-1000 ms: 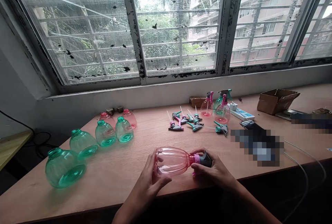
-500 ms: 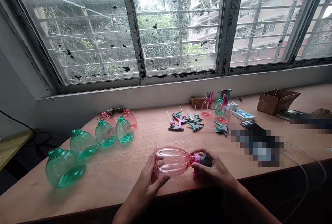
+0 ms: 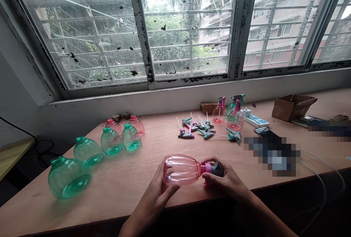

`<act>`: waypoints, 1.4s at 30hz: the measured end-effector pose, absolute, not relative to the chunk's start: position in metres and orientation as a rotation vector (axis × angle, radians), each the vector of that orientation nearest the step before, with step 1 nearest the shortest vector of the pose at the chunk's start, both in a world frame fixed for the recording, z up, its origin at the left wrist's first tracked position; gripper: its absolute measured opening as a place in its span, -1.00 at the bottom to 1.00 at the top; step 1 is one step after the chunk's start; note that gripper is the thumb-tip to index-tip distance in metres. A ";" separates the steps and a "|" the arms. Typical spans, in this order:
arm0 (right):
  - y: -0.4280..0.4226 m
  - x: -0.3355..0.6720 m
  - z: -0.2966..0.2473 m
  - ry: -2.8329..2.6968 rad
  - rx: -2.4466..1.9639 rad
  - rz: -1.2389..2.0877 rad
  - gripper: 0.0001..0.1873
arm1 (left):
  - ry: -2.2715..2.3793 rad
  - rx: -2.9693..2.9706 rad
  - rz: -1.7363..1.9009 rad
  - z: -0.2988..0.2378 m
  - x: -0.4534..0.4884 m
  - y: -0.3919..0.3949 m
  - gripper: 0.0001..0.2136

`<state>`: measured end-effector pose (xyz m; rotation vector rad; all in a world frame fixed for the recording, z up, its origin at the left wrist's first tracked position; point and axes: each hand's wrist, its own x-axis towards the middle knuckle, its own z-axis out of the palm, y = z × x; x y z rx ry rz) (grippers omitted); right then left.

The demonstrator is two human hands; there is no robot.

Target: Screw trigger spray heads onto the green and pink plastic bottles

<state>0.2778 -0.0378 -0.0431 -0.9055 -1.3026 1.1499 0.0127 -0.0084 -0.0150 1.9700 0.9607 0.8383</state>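
A clear pink spray bottle [image 3: 182,169] lies sideways just above the wooden table [image 3: 123,185] near its front edge. My left hand [image 3: 157,195] wraps round the bottle's base end. My right hand [image 3: 226,182] is closed on the grey and pink trigger head [image 3: 215,168] at the bottle's neck.
Several green bottles [image 3: 87,151] and two pink ones [image 3: 137,124] without heads stand at the left. Loose trigger heads [image 3: 201,128] lie mid-table, with three finished spray bottles [image 3: 233,114] behind them. A cardboard box [image 3: 292,106] and a white cable [image 3: 320,182] are at the right.
The bottle has turned slightly between my hands; my left thumb has shifted a little on its side. Nothing else has moved.
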 end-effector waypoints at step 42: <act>-0.038 0.278 -0.042 -1.262 -0.932 1.147 -0.58 | 0.964 2.024 0.895 -0.019 0.014 -0.007 -0.23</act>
